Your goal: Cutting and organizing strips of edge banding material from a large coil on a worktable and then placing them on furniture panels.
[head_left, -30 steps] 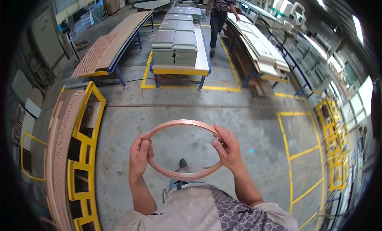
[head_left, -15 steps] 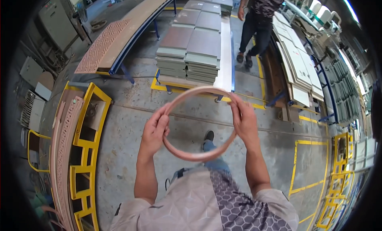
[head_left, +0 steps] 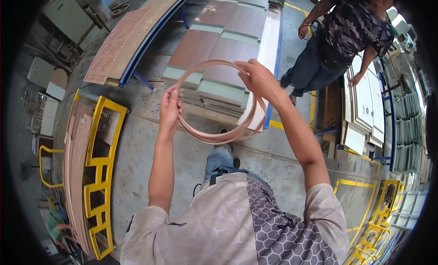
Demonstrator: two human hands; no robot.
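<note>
A coil of thin reddish-brown strip hangs in the air before me, its loops a little spread at the right and lower sides. My left hand is closed around the coil's left side, thumb upward. At its upper right, my right hand grips the loops with bent fingers, the wrist raised and turned inward. The fingers of the right hand are partly hidden behind its back. Below the coil, my legs and shoes show on the grey floor.
Stacked brown and green-edged panels lie just beyond the coil. A blue-framed bench stands to their left. A co-worker is at the right beside white panels. Yellow racks flank me, the left one holding long strips.
The coil has moved up and forward, and its loops have spread apart. My right hand has shifted to its upper right. The panel stack and the co-worker are now closer.
</note>
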